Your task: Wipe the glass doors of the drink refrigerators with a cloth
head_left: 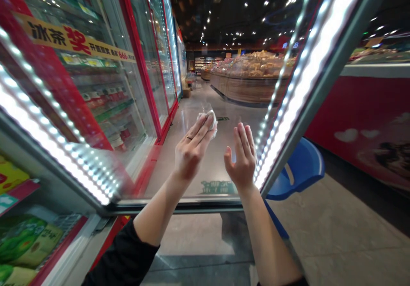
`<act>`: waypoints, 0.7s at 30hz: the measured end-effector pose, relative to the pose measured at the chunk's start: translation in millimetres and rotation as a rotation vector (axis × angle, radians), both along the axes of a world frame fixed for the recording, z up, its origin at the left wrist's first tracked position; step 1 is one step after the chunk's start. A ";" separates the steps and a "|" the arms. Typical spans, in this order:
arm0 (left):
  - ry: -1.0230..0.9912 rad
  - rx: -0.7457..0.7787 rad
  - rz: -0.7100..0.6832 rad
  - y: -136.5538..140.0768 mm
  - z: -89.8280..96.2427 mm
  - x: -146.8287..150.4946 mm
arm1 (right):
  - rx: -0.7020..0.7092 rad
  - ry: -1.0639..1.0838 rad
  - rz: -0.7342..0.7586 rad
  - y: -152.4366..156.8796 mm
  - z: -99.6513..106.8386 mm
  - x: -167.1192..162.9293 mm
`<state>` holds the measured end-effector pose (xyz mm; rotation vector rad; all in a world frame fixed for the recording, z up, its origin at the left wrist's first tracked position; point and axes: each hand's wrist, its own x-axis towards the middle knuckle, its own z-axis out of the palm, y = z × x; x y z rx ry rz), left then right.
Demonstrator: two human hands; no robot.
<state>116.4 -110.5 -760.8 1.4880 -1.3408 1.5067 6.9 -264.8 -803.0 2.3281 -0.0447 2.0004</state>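
Observation:
My left hand presses a crumpled white cloth against the inner side of a glass door. Its fingers lie over the cloth, which sticks out beyond the fingertips; a ring sits on one finger. To the right, my right hand is open, with fingers straight and close together and the thumb apart. It lies at the glass near the door's bright right-hand light strip, with nothing visible in it. Whether the whole palm touches the glass is hidden.
Lit shelves with packaged goods stand at lower left. Red-framed cooler doors line the left side. A blue chair stands just beyond the door's right edge, before a red counter. A wood-sided display stands farther back.

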 end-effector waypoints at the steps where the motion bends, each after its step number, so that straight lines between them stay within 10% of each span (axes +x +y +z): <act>1: -0.016 0.005 -0.007 -2.7 8.8 2.4 | -0.001 0.005 0.011 0.9 -0.1 0.6; 5: 0.023 -0.056 -0.045 1.7 26.2 14.3 | -0.004 -0.015 0.017 -0.9 1.0 -0.6; 11: 0.033 -0.099 0.001 -17.3 -8.2 -5.7 | -0.021 -0.082 -0.078 -3.4 10.2 -9.0; 15: 0.007 -0.012 -0.057 -41.5 11.7 -6.5 | -0.031 -0.088 -0.127 -8.4 17.3 -19.4; 21: 0.091 -0.063 -0.015 -17.5 12.2 0.1 | -0.010 -0.088 -0.144 -34.3 22.4 -39.2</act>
